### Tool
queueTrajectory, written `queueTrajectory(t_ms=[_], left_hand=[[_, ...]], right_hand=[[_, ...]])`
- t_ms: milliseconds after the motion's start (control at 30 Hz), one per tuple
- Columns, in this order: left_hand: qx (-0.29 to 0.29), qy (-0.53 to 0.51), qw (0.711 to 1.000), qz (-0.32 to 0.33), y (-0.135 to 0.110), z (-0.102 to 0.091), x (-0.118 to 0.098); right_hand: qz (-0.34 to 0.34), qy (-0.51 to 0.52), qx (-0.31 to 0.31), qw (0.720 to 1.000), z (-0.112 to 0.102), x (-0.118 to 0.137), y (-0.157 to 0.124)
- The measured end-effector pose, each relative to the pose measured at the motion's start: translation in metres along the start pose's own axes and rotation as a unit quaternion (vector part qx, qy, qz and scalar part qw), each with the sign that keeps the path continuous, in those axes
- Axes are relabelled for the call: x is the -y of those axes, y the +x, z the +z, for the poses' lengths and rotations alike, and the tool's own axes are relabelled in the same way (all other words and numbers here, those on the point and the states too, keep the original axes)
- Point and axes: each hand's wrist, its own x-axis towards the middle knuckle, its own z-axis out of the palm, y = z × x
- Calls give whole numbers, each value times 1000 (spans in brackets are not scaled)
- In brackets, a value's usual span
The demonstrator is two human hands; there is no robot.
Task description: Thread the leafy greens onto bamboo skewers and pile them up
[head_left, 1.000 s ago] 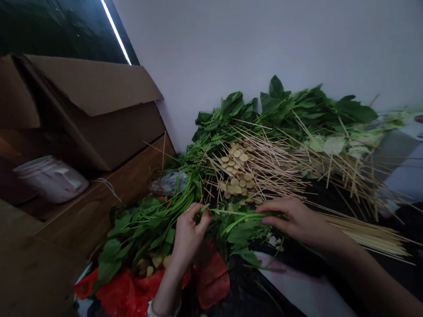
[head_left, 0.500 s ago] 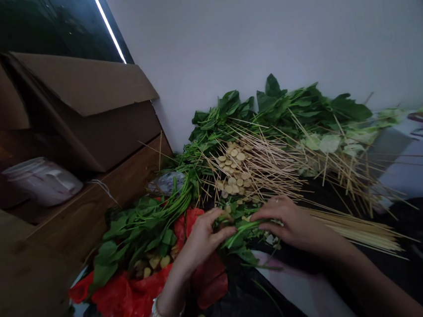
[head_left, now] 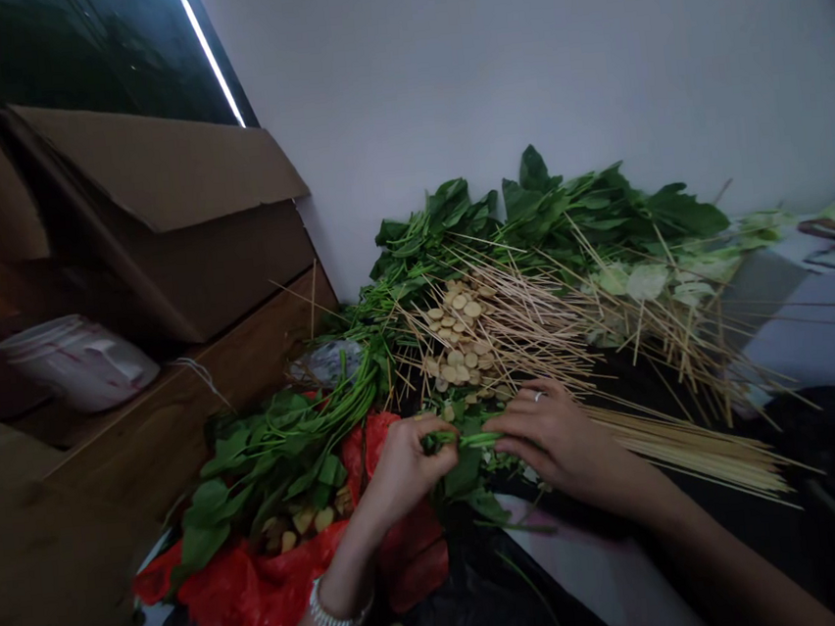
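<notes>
My left hand (head_left: 407,473), with a beaded bracelet on its wrist, pinches a bunch of green vegetable stems (head_left: 460,440). My right hand (head_left: 552,441), wearing a ring, grips the same stems from the other side. Leafy greens (head_left: 276,455) lie left of my hands on a red plastic bag (head_left: 244,590). Beyond my hands lie round pale slices (head_left: 456,339) among scattered wooden skewers (head_left: 515,328). A neat bundle of skewers (head_left: 696,448) lies right of my right hand. More leafy greens (head_left: 585,213) are piled against the wall.
A cardboard box (head_left: 157,215) stands on a wooden ledge (head_left: 175,405) to the left, and a white plastic bucket (head_left: 79,363) sits near it. A white wall (head_left: 511,58) rises behind the greens. Dark plastic sheeting (head_left: 474,593) covers the near work surface.
My hands have drawn closer together around the green stems, and the left hand has moved right. The whole scene has shifted slightly left in view.
</notes>
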Motion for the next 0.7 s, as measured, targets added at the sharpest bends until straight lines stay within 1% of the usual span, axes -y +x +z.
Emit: queueTrajectory(t_ms=[67,133,167,200,267,333,367,433,533,633,700], left_hand=[[-12,-95,993,-72,5,-1,3],[-37,-191,970,-144,9,-8,9],[-61,-226,958,-168,11,-14,13],[-92,-247,947,-181,12,-20,18],[-146,-262,937,-181,11,-31,27],[-172,-270,931,-178,8,-37,34],[-172,-276,928,-181,5,-37,37],[-147,-292,925,-192,-1,-31,40],[-75,-334,920,-190,-8,-18,39],[10,-359,915,-186,-13,-10,34],[46,-351,916,-190,-15,-10,32]], right_hand=[[2,8,-6,1000,-1,0,1],[6,10,-16,1000,-3,-3,0],[10,8,-26,1000,-5,-6,-2],[18,5,-37,999,-8,-10,-4],[43,0,-63,997,-13,-19,-7],[76,10,-91,993,-18,-26,-9],[92,20,-103,990,-20,-29,-10],[114,47,-126,984,-21,-31,-9],[130,75,-138,979,-21,-31,-7],[138,74,-143,977,-21,-31,-6],[142,62,-149,977,-21,-31,-6]])
